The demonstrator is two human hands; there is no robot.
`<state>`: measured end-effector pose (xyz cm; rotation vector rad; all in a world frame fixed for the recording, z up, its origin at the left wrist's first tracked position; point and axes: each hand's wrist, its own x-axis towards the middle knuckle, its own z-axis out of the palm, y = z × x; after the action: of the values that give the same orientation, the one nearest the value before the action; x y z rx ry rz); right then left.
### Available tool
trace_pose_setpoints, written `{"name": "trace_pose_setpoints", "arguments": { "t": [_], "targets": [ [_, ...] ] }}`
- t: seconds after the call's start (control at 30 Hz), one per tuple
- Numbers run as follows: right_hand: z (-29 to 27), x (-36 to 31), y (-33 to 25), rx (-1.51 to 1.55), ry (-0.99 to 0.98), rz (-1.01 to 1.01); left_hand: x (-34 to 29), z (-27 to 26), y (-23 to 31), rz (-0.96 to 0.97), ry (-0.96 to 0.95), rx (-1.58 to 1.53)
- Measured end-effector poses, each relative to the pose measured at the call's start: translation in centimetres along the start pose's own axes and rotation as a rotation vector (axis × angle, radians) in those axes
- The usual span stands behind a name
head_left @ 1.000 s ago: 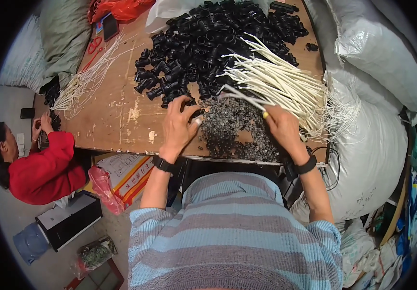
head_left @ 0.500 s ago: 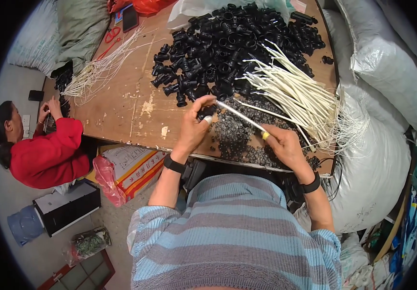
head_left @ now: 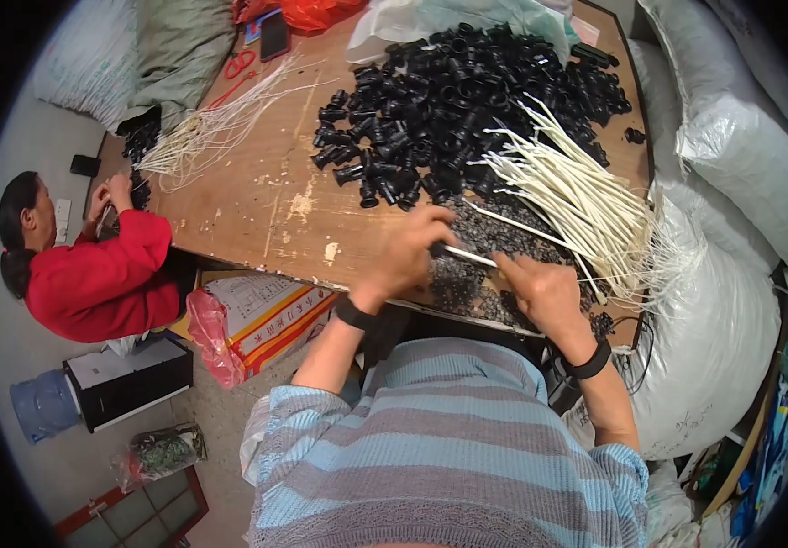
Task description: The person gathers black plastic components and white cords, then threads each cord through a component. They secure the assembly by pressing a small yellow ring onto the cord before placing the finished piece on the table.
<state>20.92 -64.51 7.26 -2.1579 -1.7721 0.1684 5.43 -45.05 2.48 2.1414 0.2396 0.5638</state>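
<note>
Over the near edge of the table, my left hand (head_left: pixel 403 251) is closed round a small black plastic fitting (head_left: pixel 437 248), most of it covered by the fingers. A white sleeved cord (head_left: pixel 470 256) spans the short gap between my hands, one end at the fitting. Whether it sits inside the fitting I cannot tell. My right hand (head_left: pixel 540 288) pinches the cord between thumb and fingers. Beneath the hands lie many tiny dark pieces (head_left: pixel 453 288). A bundle of similar white cords (head_left: pixel 577 183) lies just beyond my right hand, and a heap of black fittings (head_left: pixel 458 100) is behind.
Bulging white sacks (head_left: pixel 714 338) crowd the table's right side. At the left, a person in a red top (head_left: pixel 93 274) works beside thin white wires (head_left: pixel 184 146). Red scissors (head_left: pixel 240 64) and a phone (head_left: pixel 274 36) lie at the far left of the wooden table (head_left: pixel 257 210).
My hands have come closer together, so less of the cord shows between them. The left hand has turned, and the black fitting now meets the cord's end. The whole view has shifted slightly.
</note>
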Motion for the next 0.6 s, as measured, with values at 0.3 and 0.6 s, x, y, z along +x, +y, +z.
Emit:
{"name": "trace_pose_setpoints", "arguments": {
  "t": [0.3, 0.6],
  "targets": [
    [0.2, -0.1, 1.8, 0.102, 0.282, 0.169, 0.8, -0.2, 2.9, 0.226, -0.012, 0.59],
    [-0.7, -0.9, 3.5, 1.484, 0.171, 0.138, -3.1, -0.7, -0.2, -0.477, 0.114, 0.31]
  ]
}}
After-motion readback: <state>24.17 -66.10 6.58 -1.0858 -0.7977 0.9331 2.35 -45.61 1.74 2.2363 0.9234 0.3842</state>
